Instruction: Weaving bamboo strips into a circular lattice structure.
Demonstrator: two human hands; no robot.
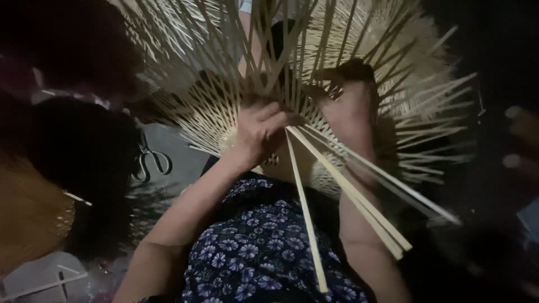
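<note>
Half-woven bamboo basket [314, 67] sits over the person's lap, loose strip ends fanning out all round the woven centre.

Left hand [259, 130]: fingers curled tight round a few strips at the lower edge of the woven centre, a narrow pinch-type hold. Right hand [349, 109]: pressed flat on the weave just right of that centre, fingers spread among the strips; I cannot tell whether it's gripping one or only pinning.

Handling, my read: light overall, but springy. Strips are thin, flat and stiff lengthwise, bend across the flat face, likely split or kink if folded hard. Edges look sharp-ish and smooth, so probably slippery. Best hold is close to the woven centre, where crossings lock; free ends will whip and slide out.

Counts:
- baskets in work: one
- loose long strips [359, 196] trailing below the centre toward the lap: one bundle of about four or five, plus one single strip left of it
- radiating ends: too many to count
- scissors [150, 161]: one pair, on the floor left of the basket
- a tan woven piece [31, 219], far left of the basket: one
</note>
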